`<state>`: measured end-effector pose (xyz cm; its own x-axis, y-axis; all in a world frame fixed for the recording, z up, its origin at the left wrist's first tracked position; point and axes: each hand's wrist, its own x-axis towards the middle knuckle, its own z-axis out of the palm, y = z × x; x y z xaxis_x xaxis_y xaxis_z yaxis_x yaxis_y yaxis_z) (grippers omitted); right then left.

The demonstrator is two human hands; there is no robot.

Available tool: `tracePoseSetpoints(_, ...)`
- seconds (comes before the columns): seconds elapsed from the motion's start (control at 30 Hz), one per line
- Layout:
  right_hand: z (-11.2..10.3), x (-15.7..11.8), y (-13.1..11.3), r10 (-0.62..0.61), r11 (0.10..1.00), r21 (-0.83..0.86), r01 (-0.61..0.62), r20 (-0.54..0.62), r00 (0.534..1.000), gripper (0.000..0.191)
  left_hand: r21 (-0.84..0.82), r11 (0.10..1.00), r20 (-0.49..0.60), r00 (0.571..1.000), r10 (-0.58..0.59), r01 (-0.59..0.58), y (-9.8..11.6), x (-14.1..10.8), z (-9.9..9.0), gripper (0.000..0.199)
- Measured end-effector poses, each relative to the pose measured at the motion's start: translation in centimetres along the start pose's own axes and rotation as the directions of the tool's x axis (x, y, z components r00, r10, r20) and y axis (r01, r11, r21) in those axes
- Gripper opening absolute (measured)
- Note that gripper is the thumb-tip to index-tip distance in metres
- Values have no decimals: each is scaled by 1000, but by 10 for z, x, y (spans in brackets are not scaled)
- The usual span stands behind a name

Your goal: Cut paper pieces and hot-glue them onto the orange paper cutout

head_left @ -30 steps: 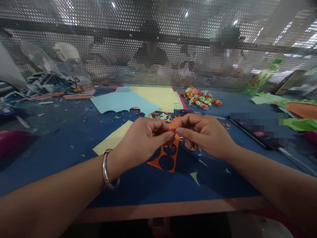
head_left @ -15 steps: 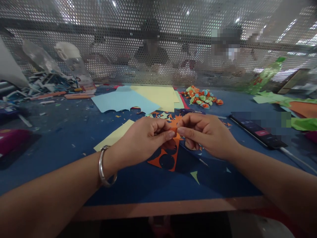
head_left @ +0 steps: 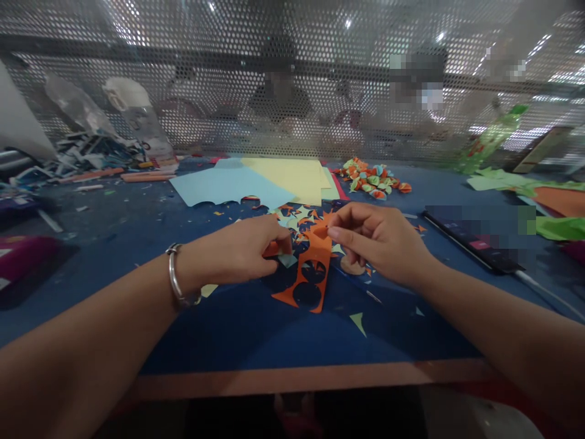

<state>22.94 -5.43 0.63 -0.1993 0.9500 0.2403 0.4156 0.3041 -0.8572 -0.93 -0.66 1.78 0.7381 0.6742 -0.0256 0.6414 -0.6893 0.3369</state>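
My right hand (head_left: pixel 381 244) pinches a small orange paper piece (head_left: pixel 321 232) between thumb and index finger, over the middle of the table. Left of it, my left hand (head_left: pixel 244 249), with a silver bangle on the wrist, is curled down near the table, fingers bent round an orange piece (head_left: pixel 273 248) that shows only in part. Between the hands lies an orange sheet (head_left: pixel 320 286) with round holes cut in it. Small paper scraps (head_left: pixel 297 221) in orange, pale green and blue are scattered just behind it.
Blue and yellow sheets (head_left: pixel 219 185) lie behind the hands. A heap of folded paper pieces (head_left: pixel 377 180) is at the back right. A phone (head_left: pixel 475 241) with a cable lies right, a green bottle (head_left: pixel 493 139) behind. Back left stands a clear bottle (head_left: pixel 148 125); a perforated screen (head_left: pixel 320 79) rises behind.
My left hand has moved left and down, away from my right hand and the small orange piece. My right hand has hardly moved and still pinches the piece.
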Motion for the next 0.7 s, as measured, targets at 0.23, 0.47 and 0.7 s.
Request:
tracePoseSetpoints(0.23,4,-5,3,-89,991,-100,87,-12,996,17,-316,947,-163,980,-111,55,5,3,1,16)
tracePoseSetpoints(0.47,6,-8,-1,-274,936,-245,251,-63,960,8,-507,858,-359,924,-130,-76,18,9,18,8)
tracePoseSetpoints(0.7,6,-7,0,-380,876,-345,336,-68,923,6,-817,567,-266,942,-205,-107,25,8,21,7)
